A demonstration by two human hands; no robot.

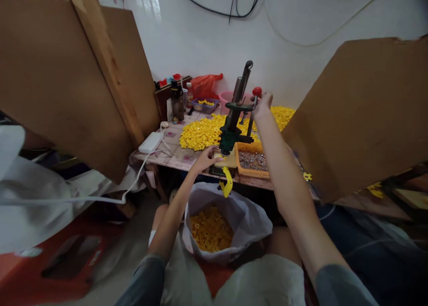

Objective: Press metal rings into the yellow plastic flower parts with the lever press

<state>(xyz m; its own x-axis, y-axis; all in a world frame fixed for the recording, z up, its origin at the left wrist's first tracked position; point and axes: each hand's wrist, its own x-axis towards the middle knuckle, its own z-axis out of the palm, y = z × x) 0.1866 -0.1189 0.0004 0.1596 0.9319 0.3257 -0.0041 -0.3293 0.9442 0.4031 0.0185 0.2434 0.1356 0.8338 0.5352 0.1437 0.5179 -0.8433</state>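
Note:
A dark green hand press [229,136] with a tall spring stands tilted in view at the table's front edge. My right hand [262,105] is closed around its lever [251,121], just under the red ball knob [257,91]. At the press's foot, my left hand [205,159] reaches in from the left, fingers bent at the pale block [229,160] below the ram. Whatever the fingertips pinch is too small to make out. A yellow bracket [228,182] hangs off the front of the base. Beside the press sits an orange tray [252,171] of small metal pieces.
Yellow plastic parts [199,134] are heaped behind the press. An open white sack [245,228] with more parts is between my knees. Cardboard sheets [364,109] flank the table. A white power adapter [150,142], a dark bottle [177,101] and a pink basin [227,97] are also there.

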